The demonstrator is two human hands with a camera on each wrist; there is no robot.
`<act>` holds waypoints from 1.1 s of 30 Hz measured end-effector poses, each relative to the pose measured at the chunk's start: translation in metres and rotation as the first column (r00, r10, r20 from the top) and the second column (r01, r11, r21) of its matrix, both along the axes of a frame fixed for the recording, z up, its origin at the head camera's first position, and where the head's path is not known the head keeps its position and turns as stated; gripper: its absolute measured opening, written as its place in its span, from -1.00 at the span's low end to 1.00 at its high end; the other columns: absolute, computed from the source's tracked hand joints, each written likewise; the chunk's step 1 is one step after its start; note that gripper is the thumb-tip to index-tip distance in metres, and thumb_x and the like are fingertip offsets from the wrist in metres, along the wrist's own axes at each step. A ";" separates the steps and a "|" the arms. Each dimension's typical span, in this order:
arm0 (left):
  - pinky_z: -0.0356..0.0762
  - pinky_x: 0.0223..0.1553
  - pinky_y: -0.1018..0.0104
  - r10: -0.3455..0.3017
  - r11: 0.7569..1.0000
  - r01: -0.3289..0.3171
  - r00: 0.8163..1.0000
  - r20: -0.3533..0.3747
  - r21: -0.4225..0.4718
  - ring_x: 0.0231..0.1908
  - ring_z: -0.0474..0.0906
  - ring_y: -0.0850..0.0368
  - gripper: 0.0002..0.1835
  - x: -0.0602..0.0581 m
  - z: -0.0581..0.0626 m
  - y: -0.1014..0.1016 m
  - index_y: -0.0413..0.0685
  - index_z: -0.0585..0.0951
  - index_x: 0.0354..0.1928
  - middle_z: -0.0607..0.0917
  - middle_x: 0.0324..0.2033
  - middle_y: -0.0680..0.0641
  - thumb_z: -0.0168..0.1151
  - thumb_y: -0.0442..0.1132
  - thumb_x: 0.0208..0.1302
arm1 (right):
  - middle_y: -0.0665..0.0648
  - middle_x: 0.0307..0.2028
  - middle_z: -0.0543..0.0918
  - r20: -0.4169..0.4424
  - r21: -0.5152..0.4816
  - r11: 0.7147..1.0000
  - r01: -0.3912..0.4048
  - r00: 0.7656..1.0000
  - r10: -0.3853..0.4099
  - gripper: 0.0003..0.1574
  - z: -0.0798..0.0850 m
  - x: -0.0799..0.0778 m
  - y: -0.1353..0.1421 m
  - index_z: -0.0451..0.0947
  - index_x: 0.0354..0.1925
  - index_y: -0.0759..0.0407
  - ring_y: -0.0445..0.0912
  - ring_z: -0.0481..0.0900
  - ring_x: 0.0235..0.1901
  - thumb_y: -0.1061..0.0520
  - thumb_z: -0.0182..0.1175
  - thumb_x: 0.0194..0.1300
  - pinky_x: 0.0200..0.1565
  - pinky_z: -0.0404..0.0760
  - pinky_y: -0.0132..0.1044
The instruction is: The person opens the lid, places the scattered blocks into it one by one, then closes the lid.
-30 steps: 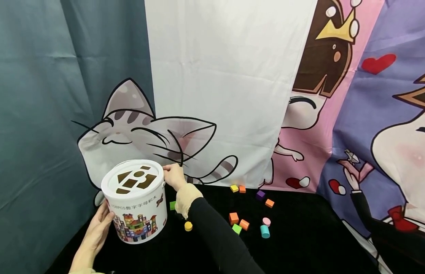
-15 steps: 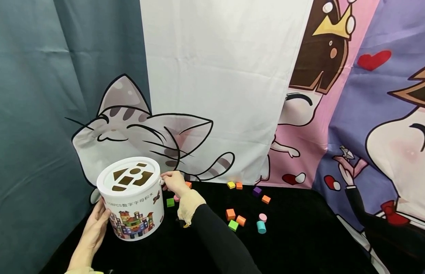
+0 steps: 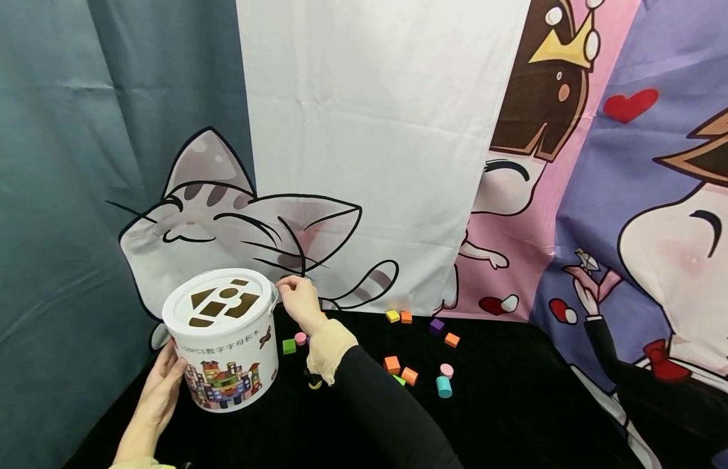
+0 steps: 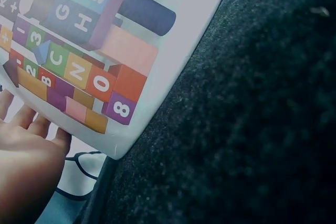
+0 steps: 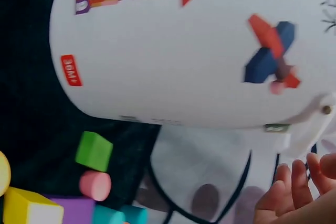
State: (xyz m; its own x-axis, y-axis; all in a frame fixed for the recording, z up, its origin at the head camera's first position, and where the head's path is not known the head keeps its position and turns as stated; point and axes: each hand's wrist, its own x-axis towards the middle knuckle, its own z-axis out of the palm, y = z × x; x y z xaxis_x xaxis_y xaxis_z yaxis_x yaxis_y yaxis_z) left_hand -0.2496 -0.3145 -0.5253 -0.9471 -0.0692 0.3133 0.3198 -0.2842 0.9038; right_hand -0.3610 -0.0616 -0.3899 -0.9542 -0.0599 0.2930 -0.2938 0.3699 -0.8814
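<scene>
Head view: resting the left hand (image 3: 155,387) with relaxed fingers against the left side of a white bucket (image 3: 229,358), set left on the black worktop (image 3: 493,417), with axis roughly upright, cutout lid (image 3: 221,279) facing up and printed picture (image 3: 225,384) toward the camera; pinching its handle (image 3: 274,301) beside the lid with the right hand (image 3: 300,303), with loose blocks (image 3: 392,365) farther right.

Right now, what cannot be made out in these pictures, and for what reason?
Head view:
- Inside of the bucket: covered by the lid.
- Fingertips of the left hand: behind the bucket.
- Rest of one green block: behind the sleeve.

Right wrist view:
- Whether the right hand grips the handle: cut off by the edge.
- Small label: blurred.
</scene>
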 end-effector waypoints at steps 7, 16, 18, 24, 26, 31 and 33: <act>-0.47 0.38 0.36 -0.007 1.000 0.006 1.000 -0.022 -0.009 0.41 -0.16 0.37 -0.25 -0.004 0.002 0.003 -0.01 -0.28 0.56 -0.22 0.52 -0.01 -0.11 -0.22 0.55 | -0.12 -0.51 0.61 0.019 0.042 0.998 -0.044 0.999 0.044 -0.69 0.025 0.002 -0.005 0.71 -0.38 0.04 -0.22 0.50 -0.42 -0.08 0.18 0.38 -0.34 0.50 -0.34; -0.47 0.37 0.39 0.007 1.000 -0.007 1.000 -0.021 -0.007 0.40 -0.17 0.39 -0.25 -0.002 0.001 0.003 -0.03 -0.29 0.55 -0.26 0.53 0.00 -0.11 -0.21 0.55 | 0.01 -0.63 0.53 0.193 0.065 0.995 -0.075 0.979 0.061 -0.58 0.031 0.000 -0.010 0.56 -0.57 0.07 -0.15 0.43 -0.64 -0.14 0.28 0.31 -0.59 0.39 -0.34; -0.48 0.36 0.40 0.003 1.000 -0.003 1.000 -0.025 -0.001 0.40 -0.18 0.42 -0.25 -0.001 -0.001 0.003 -0.03 -0.30 0.55 -0.27 0.53 0.02 -0.12 -0.21 0.56 | 0.04 -0.68 0.48 0.258 0.067 0.992 -0.107 0.962 0.087 -0.52 0.033 -0.001 -0.011 0.49 -0.63 0.08 -0.13 0.39 -0.69 -0.14 0.28 0.31 -0.64 0.32 -0.33; -0.44 0.36 0.43 0.007 1.000 -0.006 0.999 -0.042 0.005 0.38 -0.13 0.45 -0.28 0.000 -0.005 0.002 0.01 -0.25 0.56 -0.23 0.53 0.05 -0.13 -0.22 0.56 | 0.09 -0.78 0.39 0.362 0.052 0.987 -0.150 0.924 0.121 -0.38 0.039 -0.001 -0.014 0.33 -0.77 0.08 -0.12 0.30 -0.74 -0.08 0.28 0.33 -0.66 0.23 -0.31; -0.44 0.36 0.44 0.007 1.000 -0.006 0.999 -0.051 0.011 0.39 -0.13 0.45 -0.27 0.000 -0.005 0.002 0.01 -0.25 0.56 -0.23 0.53 0.05 -0.12 -0.21 0.56 | 0.09 -0.78 0.39 0.372 0.039 0.988 -0.147 0.920 0.122 -0.38 0.041 0.000 -0.014 0.33 -0.76 0.09 -0.11 0.30 -0.73 -0.06 0.27 0.34 -0.63 0.23 -0.31; -0.38 0.36 0.46 0.006 1.000 -0.005 0.998 -0.063 0.014 0.37 -0.07 0.45 -0.28 -0.001 -0.005 0.003 0.00 -0.23 0.56 -0.17 0.52 0.05 -0.12 -0.20 0.56 | 0.06 -0.75 0.36 0.410 -0.047 0.987 -0.154 0.898 0.160 -0.46 0.055 0.005 -0.014 0.39 -0.68 0.14 -0.13 0.30 -0.72 -0.05 0.24 0.37 -0.64 0.17 -0.35; -0.38 0.36 0.46 0.007 1.000 -0.006 0.997 -0.070 0.014 0.36 -0.04 0.46 -0.28 -0.002 -0.005 0.002 0.00 -0.23 0.56 -0.13 0.52 0.07 -0.13 -0.20 0.56 | 0.06 -0.76 0.35 0.415 -0.076 0.982 -0.173 0.890 0.189 -0.47 0.065 0.007 -0.015 0.42 -0.65 0.16 -0.14 0.30 -0.73 -0.06 0.23 0.37 -0.67 0.14 -0.38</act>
